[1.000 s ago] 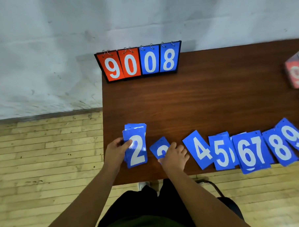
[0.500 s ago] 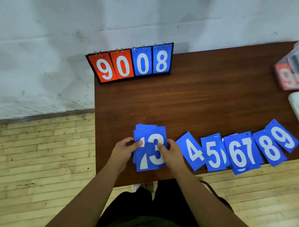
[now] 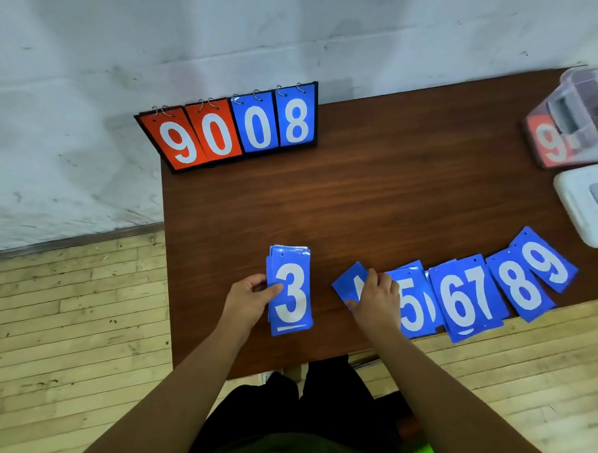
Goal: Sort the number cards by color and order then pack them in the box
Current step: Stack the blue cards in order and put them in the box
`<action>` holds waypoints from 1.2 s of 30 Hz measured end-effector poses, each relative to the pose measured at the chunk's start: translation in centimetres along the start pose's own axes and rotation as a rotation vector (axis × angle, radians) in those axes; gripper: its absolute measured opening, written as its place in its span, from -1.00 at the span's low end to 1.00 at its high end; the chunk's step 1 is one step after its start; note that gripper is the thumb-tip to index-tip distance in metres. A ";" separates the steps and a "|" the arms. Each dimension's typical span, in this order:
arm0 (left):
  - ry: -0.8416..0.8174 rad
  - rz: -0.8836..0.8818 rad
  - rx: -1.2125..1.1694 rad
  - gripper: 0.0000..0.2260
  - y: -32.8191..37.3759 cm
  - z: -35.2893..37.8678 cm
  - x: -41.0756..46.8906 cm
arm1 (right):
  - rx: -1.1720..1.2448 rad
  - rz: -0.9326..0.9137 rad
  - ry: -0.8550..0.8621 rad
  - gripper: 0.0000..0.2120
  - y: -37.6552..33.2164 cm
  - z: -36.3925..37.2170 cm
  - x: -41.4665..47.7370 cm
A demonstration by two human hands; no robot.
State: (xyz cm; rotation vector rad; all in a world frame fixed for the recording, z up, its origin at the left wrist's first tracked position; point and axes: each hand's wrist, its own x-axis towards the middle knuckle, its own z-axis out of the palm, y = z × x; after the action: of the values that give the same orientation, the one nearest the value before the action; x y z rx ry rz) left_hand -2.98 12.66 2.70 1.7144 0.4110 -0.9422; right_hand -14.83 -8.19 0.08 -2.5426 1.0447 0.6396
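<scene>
Wooden table (image 3: 377, 202) — left hand (image 3: 250, 297) grips upright 3-topped stack (image 3: 290, 294), right hand (image 3: 376, 300) presses tilted card (image 3: 348, 283).

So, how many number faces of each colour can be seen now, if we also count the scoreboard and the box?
Blue: 9 (0 and 8 on the scoreboard, the 3 pile, the 4 card half under the right hand, cards 5 to 9)
Red: 3 (9 and 0 on the scoreboard, a 9 in the clear box)
Total: 12; cards hidden under others are not counted.
</scene>
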 end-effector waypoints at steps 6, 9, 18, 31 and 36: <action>0.038 0.004 -0.014 -0.89 -0.3 0.3 0.0 | -0.137 0.025 0.001 -0.25 -1.4 0.4 1.7; 0.077 0.005 -0.016 -0.90 -0.4 0.5 -0.1 | -0.122 -0.046 0.016 -0.47 -2.4 0.6 1.9; 0.135 0.047 0.046 -0.85 0.2 1.3 0.9 | 1.105 0.231 -0.222 -0.84 -1.4 -4.9 2.2; -0.250 0.019 0.002 -0.81 1.4 9.9 -0.4 | 0.876 0.180 0.012 -0.54 1.5 -3.5 -0.5; -0.157 -0.008 -0.040 -0.83 0.9 10.1 0.1 | 0.323 0.097 0.123 -0.53 7.9 -1.5 -1.1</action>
State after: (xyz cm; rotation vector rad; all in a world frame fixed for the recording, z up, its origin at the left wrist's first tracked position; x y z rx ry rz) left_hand -6.22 3.02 2.21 1.5914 0.3316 -1.0594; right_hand -20.80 -13.66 1.00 -2.2834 1.2106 0.3102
